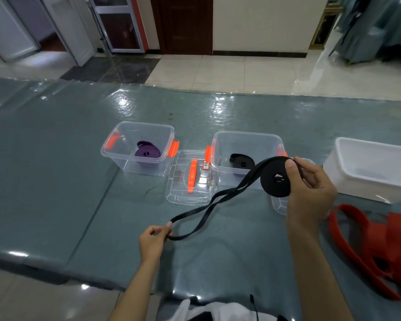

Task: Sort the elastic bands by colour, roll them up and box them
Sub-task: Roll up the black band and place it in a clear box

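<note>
We hold a black band (218,200), its rolled end black as well. Just beyond the roll, a clear box (248,140) with orange latches keeps a second black roll (241,161). Beyond our pinching fingers, another clear, orange-latched box (125,158) holds a purple roll (147,152). Between the boxes lies a clear lid (178,193) with an orange handle. Outward of the roll sit a white tub (347,174) and red bands (368,242), all on a glossy grey-green table cover (56,170).
</note>
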Demonstrator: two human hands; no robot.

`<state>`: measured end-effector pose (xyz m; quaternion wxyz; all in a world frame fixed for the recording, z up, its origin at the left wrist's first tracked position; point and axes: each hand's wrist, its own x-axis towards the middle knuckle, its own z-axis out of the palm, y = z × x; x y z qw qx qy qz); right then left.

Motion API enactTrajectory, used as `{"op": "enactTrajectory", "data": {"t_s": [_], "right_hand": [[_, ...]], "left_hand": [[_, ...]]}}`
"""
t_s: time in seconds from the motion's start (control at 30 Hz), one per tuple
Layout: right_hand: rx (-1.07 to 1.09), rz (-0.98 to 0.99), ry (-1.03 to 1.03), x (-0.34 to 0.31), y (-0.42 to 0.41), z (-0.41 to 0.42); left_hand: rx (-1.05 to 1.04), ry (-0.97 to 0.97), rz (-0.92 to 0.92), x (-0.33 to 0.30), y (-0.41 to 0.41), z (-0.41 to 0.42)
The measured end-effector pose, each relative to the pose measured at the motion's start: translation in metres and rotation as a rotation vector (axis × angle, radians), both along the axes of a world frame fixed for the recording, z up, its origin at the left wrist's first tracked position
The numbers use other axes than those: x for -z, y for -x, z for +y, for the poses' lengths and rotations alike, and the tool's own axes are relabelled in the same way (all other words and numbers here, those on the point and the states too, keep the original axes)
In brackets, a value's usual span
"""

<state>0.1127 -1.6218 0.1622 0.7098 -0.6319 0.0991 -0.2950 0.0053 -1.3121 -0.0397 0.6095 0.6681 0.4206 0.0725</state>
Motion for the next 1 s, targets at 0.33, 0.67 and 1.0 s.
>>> {"op": "enactTrajectory", "data": {"t_s": [0.33,0.67,1.0], "right_hand": [[0.018,0.009,0.016,0.006,0.002,-0.007],[0.038,-0.014,0.008,0.005,-0.003,-0.017],[0.016,0.022,0.015,0.015,-0.01,-0.02]], "left_hand": [[-0.205,0.763,-0.15,-0.015,-0.023,0.01],[-0.068,0.595,-0.122,-0.007,-0.008,0.01],[-0.024,0.254,-0.115,-0.015,-0.015,0.005]]}}
